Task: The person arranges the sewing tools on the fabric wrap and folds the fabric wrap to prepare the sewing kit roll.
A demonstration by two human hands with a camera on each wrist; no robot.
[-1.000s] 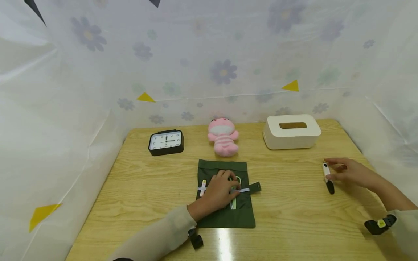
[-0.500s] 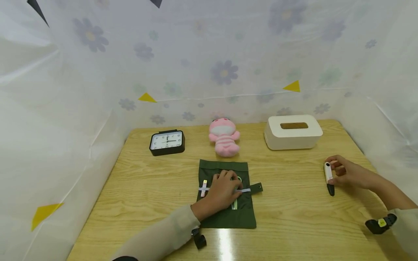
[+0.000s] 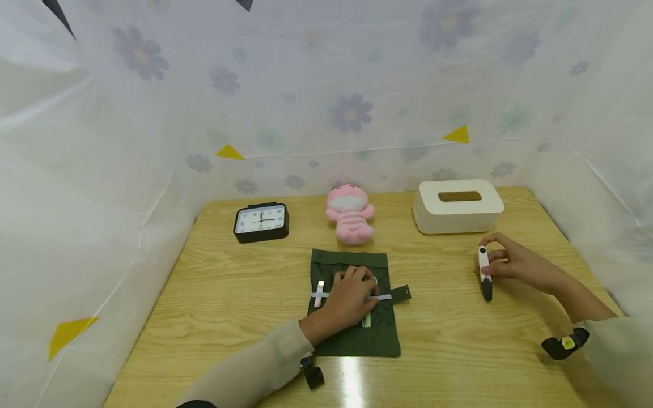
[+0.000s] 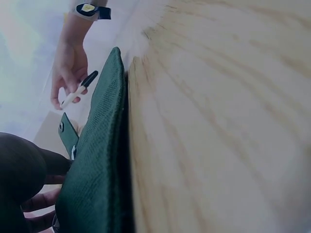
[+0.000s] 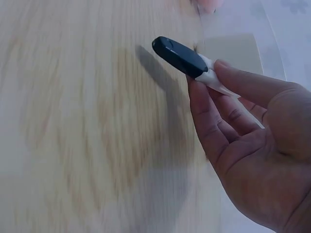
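Observation:
A dark green cloth organizer (image 3: pixel 352 343) lies unrolled, its snap tab (image 3: pixel 401 293) out to the right. My left hand (image 3: pixel 349 297) rests on its middle with bent fingers, partly hiding a pale green tool (image 3: pixel 367 320) held by the elastic band. A small light stick (image 3: pixel 318 294) sits under the band's left end. In the left wrist view, my left hand (image 4: pixel 22 167) is beside the raised-looking cloth (image 4: pixel 97 155). Off to the right, my right hand (image 3: pixel 515 263) pinches a white tool with a black end (image 3: pixel 484 272); the right wrist view shows this tool (image 5: pixel 180 57) between thumb and fingers (image 5: pixel 214 114), above the table.
A black clock (image 3: pixel 261 222) stands at the back left, a pink plush toy (image 3: pixel 351 215) behind the organizer, and a white tissue box (image 3: pixel 456 209) at the back right. Flowered white sheeting (image 3: pixel 306 73) surrounds the wooden table (image 3: pixel 229 272).
My right hand has closed on the white and black tool, lifted it and moved it left. My left hand has stayed on the organizer, almost unmoved.

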